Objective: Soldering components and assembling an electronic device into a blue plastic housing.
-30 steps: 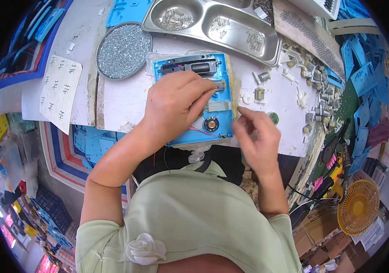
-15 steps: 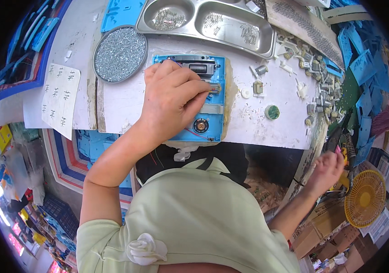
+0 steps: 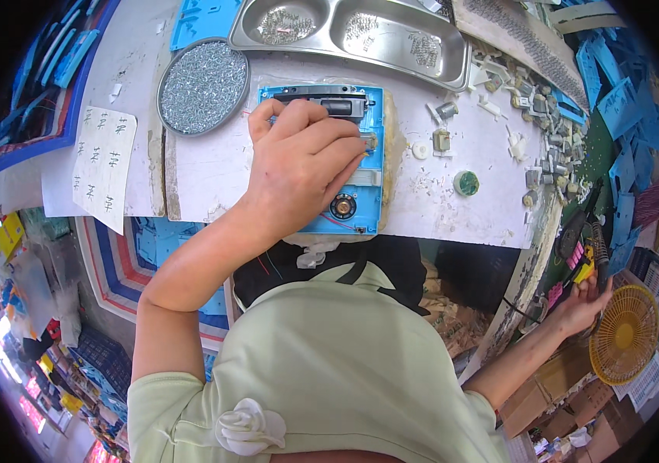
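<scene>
My left hand point(image 3: 298, 166) lies curled over an open blue plastic casing point(image 3: 373, 181) on the bench. Its thumb and fingertips close on a small metal motor point(image 3: 371, 141) at the casing's right side; the fingers hide part of it. Inside the casing I also see a black rectangular part point(image 3: 337, 106), a pale flat strip point(image 3: 364, 178) and a round speaker point(image 3: 342, 206) with thin red wire. Off the bench's right edge, my right hand point(image 3: 582, 307) has its fingers closed around a dark handle-like thing, its kind unclear, beside a yellow and black tool point(image 3: 584, 266).
A round dish of screws point(image 3: 203, 89) stands at the upper left, a steel compartment tray point(image 3: 399, 50) with small parts behind the casing. Loose motors point(image 3: 530, 100) and a green round cap point(image 3: 466, 183) lie to the right. A yellow basket point(image 3: 624, 336) sits beyond my right hand.
My right hand has moved outward to the right and closed near the tools there. My left hand stays on the casing, its fingers slightly shifted.
</scene>
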Motion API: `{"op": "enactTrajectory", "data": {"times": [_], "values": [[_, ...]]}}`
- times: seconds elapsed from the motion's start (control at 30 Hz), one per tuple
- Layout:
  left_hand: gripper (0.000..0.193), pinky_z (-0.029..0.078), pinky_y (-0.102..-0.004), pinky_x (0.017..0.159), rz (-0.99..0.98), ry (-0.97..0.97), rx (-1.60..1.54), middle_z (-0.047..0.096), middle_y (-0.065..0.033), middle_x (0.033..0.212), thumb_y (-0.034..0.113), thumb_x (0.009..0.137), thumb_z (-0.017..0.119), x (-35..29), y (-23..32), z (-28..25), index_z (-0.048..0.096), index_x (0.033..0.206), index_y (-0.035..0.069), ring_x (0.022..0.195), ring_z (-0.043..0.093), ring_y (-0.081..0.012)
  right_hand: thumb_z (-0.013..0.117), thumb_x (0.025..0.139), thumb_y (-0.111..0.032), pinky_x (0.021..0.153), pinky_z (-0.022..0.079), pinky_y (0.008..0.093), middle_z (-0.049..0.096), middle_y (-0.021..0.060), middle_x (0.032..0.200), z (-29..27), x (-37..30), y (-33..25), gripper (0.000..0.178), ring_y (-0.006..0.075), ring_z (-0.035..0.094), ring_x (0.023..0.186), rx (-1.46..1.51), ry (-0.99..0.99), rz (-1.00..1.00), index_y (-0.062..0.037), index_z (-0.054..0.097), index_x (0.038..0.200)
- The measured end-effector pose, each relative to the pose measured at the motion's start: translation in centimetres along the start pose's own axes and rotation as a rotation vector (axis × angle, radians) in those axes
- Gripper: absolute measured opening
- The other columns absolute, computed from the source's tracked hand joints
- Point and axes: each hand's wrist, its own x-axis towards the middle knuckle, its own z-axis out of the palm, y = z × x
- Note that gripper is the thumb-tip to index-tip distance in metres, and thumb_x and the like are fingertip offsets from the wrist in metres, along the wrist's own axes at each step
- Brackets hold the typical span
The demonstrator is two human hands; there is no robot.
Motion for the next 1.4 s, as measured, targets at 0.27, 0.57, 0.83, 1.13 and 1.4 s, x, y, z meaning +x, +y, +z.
{"op": "enactTrajectory", "data": {"times": [0.27, 0.57, 0.83, 1.13, 1.4], "values": [[0.021, 0.034, -0.04, 0.089, 0.05, -0.059, 0.044, 0.072, 0.0052, 0.099, 0.012, 0.073, 0.083, 0.0, -0.4, -0.2, 0.074, 0.091, 0.016, 0.092, 0.061, -0.0187, 0.056, 0.106, -0.032, 0.06, 0.04, 0.0258, 0.059, 0.0054, 0.089, -14.0, 3.4, 1.1, 0.04, 0.0114, 0.049, 0.072, 0.35, -0.244, -0.094, 0.0016, 0.06, 0.128], [0.022, 0.035, -0.0392, 0.086, -0.058, -0.035, -0.087, 0.066, -0.0011, 0.101, 0.007, 0.069, 0.083, 0.4, -0.1, 0.0, 0.073, 0.088, 0.012, 0.09, 0.058, -0.0209, 0.077, 0.085, -0.007, 0.058, 0.039, 0.0267, 0.064, 0.0112, 0.088, 9.7, -14.9, -0.6, 0.026, 0.0126, 0.053, 0.068, 0.245, -0.754, -0.214, 0.0006, 0.062, 0.105], [0.022, 0.035, -0.0402, 0.086, -0.083, -0.06, -0.062, 0.064, 0.0006, 0.101, 0.009, 0.069, 0.082, 0.3, 0.1, 0.0, 0.072, 0.088, 0.014, 0.09, 0.057, -0.0208, 0.083, 0.079, 0.0, 0.051, 0.031, 0.0264, 0.056, 0.0024, 0.067, 16.6, -18.6, -0.9, 0.031, 0.0123, 0.045, 0.055, 0.26, -1.17, -0.49, -0.0007, 0.065, 0.104], [0.023, 0.034, -0.0408, 0.087, -0.077, -0.055, -0.044, 0.063, 0.002, 0.102, 0.009, 0.069, 0.082, 0.3, 0.1, 0.2, 0.072, 0.089, 0.015, 0.089, 0.056, -0.0205, 0.084, 0.079, -0.002, 0.048, 0.031, 0.0281, 0.056, 0.0029, 0.065, 17.3, -18.7, -0.9, 0.032, 0.0141, 0.046, 0.052, 0.241, -1.172, -0.593, -0.0011, 0.065, 0.104], [0.024, 0.034, -0.041, 0.086, -0.085, -0.067, -0.032, 0.063, 0.0022, 0.101, 0.011, 0.068, 0.082, 0.3, 0.2, 0.2, 0.071, 0.088, 0.016, 0.089, 0.056, -0.0201, 0.084, 0.078, -0.001, 0.05, 0.037, 0.0298, 0.057, 0.0047, 0.065, 17.5, -18.8, -1.5, 0.033, 0.0181, 0.05, 0.053, 0.208, -1.197, -0.653, -0.0017, 0.064, 0.105]]}}
